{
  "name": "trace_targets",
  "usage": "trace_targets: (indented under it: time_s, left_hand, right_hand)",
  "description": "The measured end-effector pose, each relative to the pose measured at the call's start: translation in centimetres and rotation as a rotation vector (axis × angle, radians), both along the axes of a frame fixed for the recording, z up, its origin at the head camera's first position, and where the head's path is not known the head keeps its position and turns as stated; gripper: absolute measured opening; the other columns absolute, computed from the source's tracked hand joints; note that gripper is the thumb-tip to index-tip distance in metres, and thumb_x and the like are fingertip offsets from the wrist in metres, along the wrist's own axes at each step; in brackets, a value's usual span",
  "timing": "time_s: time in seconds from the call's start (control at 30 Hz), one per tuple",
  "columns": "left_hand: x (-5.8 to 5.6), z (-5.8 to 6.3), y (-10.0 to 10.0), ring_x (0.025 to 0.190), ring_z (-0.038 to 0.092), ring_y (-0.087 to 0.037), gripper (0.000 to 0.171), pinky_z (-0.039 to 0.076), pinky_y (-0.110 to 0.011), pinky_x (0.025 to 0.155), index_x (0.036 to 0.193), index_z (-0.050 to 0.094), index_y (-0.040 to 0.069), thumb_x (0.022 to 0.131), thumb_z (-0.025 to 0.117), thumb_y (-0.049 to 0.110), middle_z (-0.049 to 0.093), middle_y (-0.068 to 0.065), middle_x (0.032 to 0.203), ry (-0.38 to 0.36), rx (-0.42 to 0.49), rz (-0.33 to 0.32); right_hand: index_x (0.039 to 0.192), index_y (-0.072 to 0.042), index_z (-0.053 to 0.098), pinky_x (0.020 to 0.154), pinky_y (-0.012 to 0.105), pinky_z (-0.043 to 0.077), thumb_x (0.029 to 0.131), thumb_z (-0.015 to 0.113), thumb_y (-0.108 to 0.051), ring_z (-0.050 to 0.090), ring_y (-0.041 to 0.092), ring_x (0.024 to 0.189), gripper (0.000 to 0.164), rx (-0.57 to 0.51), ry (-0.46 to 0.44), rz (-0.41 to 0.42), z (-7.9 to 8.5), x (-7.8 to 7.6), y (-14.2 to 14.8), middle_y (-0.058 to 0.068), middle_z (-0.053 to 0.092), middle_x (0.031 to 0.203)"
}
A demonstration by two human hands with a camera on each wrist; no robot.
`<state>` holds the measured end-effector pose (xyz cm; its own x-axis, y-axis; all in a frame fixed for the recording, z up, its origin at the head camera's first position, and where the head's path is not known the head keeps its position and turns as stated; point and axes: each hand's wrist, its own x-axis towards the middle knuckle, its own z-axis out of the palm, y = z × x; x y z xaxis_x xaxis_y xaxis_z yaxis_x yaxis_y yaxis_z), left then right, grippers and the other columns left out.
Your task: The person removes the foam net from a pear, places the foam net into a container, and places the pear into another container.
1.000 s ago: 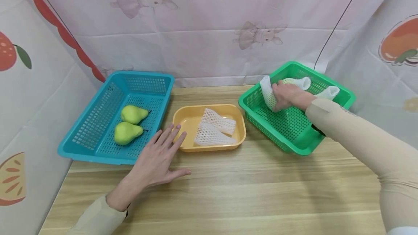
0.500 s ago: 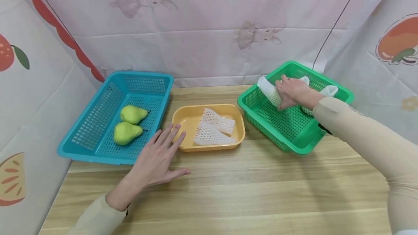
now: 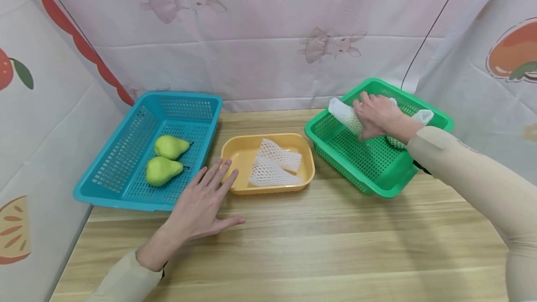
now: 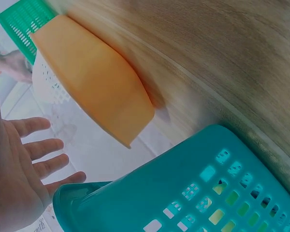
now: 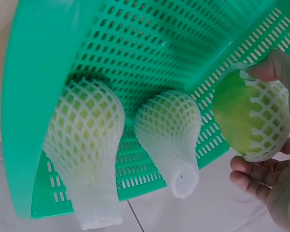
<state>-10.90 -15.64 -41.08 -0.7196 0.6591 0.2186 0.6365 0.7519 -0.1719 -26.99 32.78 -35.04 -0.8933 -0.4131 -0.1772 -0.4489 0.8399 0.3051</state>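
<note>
My right hand (image 3: 379, 114) grips a pear (image 5: 232, 111) in a white foam net, over the green basket (image 3: 362, 183). The pear's bare yellow-green base shows at the net's open end, with my thumb at the net's edge in the right wrist view. Two more netted pears, one on the left (image 5: 87, 130) and one in the middle (image 5: 168, 116), lie in that basket. My left hand (image 3: 199, 204) is spread with straight fingers, its fingertips overlapping the near left rim of the yellow-orange tray (image 3: 268, 190) and holding nothing. Two flat foam nets (image 3: 274, 172) lie in the tray.
A blue basket (image 3: 113, 202) stands at the left with two bare green pears (image 3: 162, 171) inside. The tray sits between both baskets on the wooden table (image 3: 319, 250). A printed cloth (image 3: 268, 73) hangs close behind them, with cloth walls at both sides.
My right hand has risen slightly and shifted right, and the netted pear in it has tipped from nearly upright to a leftward slant. The left hand has stayed still.
</note>
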Motion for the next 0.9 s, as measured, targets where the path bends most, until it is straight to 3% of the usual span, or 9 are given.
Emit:
trace_targets:
  time_s: [0.23,0.53,0.7,0.9]
  left_hand:
    - [0.0,-0.1,0.1,0.157,0.041,-0.037,0.112,0.044,-0.057,0.121,0.160,0.046,0.010,0.086,0.036,0.095,0.039,-0.016,0.170,0.002,0.001,0.000]
    - [-0.1,-0.1,0.1,0.156,0.041,-0.038,0.113,0.044,-0.058,0.121,0.160,0.046,0.010,0.088,0.026,0.096,0.040,-0.017,0.169,0.008,0.016,-0.007]
    - [0.0,0.1,0.1,0.156,0.042,-0.038,0.112,0.044,-0.058,0.121,0.159,0.046,0.010,0.087,0.033,0.095,0.041,-0.017,0.168,0.010,0.013,-0.007]
    - [-0.1,0.0,0.0,0.156,0.041,-0.037,0.114,0.044,-0.058,0.121,0.160,0.046,0.010,0.088,0.027,0.096,0.040,-0.017,0.169,0.008,0.012,0.000]
  right_hand:
    - [0.122,0.010,0.055,0.081,0.052,0.059,0.067,0.089,-0.056,0.059,0.036,0.091,0.092,-0.023,0.053,0.018,1.1,0.7,-0.2,0.026,0.057,0.107]
    - [0.125,0.010,0.054,0.084,0.054,0.060,0.066,0.089,-0.056,0.060,0.040,0.097,0.095,-0.069,0.102,0.037,1.8,1.7,-0.6,0.029,0.058,0.113]
    - [0.127,0.009,0.054,0.086,0.055,0.060,0.068,0.087,-0.054,0.059,0.039,0.097,0.093,-0.109,0.136,0.031,2.7,2.3,-0.8,0.029,0.057,0.115]
    - [0.126,0.008,0.056,0.078,0.053,0.060,0.068,0.085,-0.048,0.058,0.038,0.093,0.085,-0.184,0.185,0.039,3.5,3.2,-1.0,0.028,0.058,0.112]
